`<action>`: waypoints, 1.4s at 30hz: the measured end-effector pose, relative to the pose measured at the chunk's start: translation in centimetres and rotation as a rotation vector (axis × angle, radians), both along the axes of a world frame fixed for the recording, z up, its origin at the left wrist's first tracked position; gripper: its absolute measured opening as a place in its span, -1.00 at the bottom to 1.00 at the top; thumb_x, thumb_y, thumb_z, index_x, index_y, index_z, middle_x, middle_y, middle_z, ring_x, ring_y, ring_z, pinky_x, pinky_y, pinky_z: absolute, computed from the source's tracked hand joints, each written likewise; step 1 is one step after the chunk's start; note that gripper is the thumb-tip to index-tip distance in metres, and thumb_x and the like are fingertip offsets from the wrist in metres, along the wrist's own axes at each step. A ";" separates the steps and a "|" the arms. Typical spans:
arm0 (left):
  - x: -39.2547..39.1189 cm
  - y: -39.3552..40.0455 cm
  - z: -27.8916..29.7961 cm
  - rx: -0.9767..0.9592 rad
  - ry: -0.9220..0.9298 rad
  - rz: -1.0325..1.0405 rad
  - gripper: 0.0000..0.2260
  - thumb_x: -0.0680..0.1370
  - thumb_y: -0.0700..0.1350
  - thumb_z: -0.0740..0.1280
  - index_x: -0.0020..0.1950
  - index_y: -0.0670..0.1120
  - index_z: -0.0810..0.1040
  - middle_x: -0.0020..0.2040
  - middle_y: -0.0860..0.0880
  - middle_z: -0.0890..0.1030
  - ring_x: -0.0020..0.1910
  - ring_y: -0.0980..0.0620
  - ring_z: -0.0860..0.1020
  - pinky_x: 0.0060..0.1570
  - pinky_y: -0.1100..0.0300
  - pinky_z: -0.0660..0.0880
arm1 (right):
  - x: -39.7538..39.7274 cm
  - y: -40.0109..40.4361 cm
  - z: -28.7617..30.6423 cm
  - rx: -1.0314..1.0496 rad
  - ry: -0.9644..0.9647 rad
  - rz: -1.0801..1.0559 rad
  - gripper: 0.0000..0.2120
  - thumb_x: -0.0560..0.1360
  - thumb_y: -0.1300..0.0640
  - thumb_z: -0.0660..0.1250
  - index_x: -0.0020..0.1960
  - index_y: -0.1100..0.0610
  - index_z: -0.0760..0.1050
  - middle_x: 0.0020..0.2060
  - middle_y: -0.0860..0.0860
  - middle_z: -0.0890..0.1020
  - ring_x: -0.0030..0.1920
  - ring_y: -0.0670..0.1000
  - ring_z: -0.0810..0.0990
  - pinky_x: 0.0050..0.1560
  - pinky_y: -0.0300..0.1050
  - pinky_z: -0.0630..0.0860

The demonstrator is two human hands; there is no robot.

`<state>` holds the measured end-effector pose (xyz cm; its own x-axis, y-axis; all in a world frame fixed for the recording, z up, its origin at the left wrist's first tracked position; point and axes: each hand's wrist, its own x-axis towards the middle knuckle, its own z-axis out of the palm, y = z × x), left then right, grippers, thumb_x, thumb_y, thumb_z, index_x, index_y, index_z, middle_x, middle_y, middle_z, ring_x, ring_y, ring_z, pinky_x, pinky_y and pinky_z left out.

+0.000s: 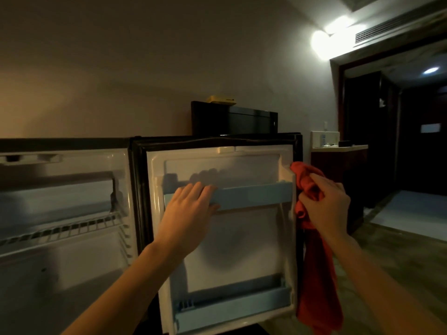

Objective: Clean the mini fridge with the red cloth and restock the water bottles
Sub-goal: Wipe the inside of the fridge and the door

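red cloth (314, 250), pale blue door shelves (251, 195), white fridge door lining (237, 247), black door seal (139, 189)

The mini fridge (72, 213) stands open — a black box (251, 122) on top, a yellow object (221, 99) on that.

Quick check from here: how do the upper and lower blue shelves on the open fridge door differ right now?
The upper door shelf has the left hand resting on its left end, fingers over the rail; the lower door shelf is untouched. The upper sits beside the bunched red cloth gripped by the right hand; the lower sits beside the cloth's hanging tail. Both are pale blue and hold no bottles.
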<state>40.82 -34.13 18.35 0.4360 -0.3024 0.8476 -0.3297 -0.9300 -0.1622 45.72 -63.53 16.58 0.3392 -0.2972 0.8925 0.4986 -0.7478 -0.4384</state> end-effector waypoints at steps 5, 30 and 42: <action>-0.4 0.4 0.5 0.066 -0.043 0.036 -0.69 0.49 0.00 0.43 0.18 -0.08 0.58 -0.02 -0.04 0.63 -0.03 -0.07 0.60 0.09 -0.02 0.50 | 0.5 1.6 6.3 -0.006 -0.151 -0.038 -0.62 0.39 0.25 0.49 0.19 0.23 0.57 0.11 0.14 0.64 0.12 0.01 0.55 0.25 -0.18 0.29; -1.0 1.4 1.0 0.092 0.012 0.069 -0.61 0.47 0.07 0.32 0.28 0.03 0.52 -0.13 -0.06 0.56 -0.13 -0.12 0.57 -0.06 0.03 0.49 | -0.2 10.3 12.3 -0.372 -0.041 -0.031 -0.69 0.40 0.06 0.41 0.14 0.06 0.62 -0.02 0.09 0.69 -0.04 0.20 0.60 0.03 0.01 0.53; -1.2 1.2 1.3 0.063 0.122 0.043 -0.60 0.63 0.13 0.20 0.45 0.08 0.33 0.19 -0.03 0.52 0.20 -0.04 0.50 0.28 0.06 0.36 | -0.1 1.0 11.4 0.026 0.251 -0.073 -0.84 0.48 0.17 0.40 0.01 0.23 0.63 -0.14 0.20 0.65 -0.09 0.18 0.61 -0.13 -0.16 0.33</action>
<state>39.62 -32.91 19.62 0.5482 -0.3328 0.7673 -0.3111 -0.9327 -0.1823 45.60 -62.52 28.00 0.5262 -0.3505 0.7748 0.3171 -0.7645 -0.5612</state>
